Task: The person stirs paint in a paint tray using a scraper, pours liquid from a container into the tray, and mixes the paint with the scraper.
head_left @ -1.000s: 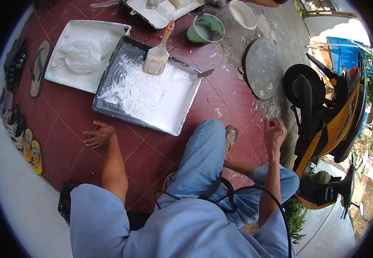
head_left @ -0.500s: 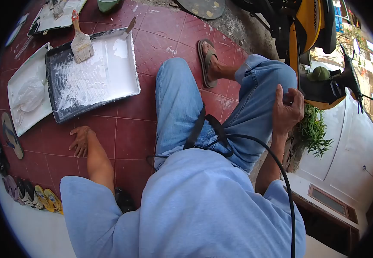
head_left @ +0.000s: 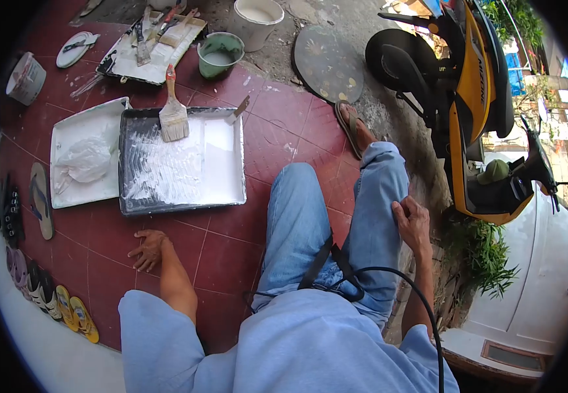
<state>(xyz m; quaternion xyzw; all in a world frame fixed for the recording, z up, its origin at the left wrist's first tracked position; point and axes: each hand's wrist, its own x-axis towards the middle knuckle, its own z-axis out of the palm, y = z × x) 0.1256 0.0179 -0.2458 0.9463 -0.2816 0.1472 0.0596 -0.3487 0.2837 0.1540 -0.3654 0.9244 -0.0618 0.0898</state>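
Observation:
My left hand (head_left: 147, 250) rests on the red tiled floor with its fingers spread, holding nothing. Beyond it lies a black tray (head_left: 182, 208) coated with white paint, a wide brush (head_left: 174, 114) with a red-tipped handle across its far edge and a scraper (head_left: 238, 109) at its far right corner. A white tray (head_left: 61, 190) with a crumpled plastic bag (head_left: 83, 159) touches its left side. My right hand (head_left: 412, 221) is beside my bent knee in jeans, fingers curled; whether it pinches anything is too small to tell.
Behind the trays are a third tray (head_left: 117, 65) with brushes, a green bucket (head_left: 220, 56) and a white bucket (head_left: 257, 23). Footwear (head_left: 74, 312) lines the left wall. A round slab (head_left: 328, 63) and a yellow motorbike (head_left: 470, 131) are at the right.
The view has shifted and turned, showing more beyond the trays. My right leg has stretched forward, its foot now near the round slab. My left hand stays on the floor.

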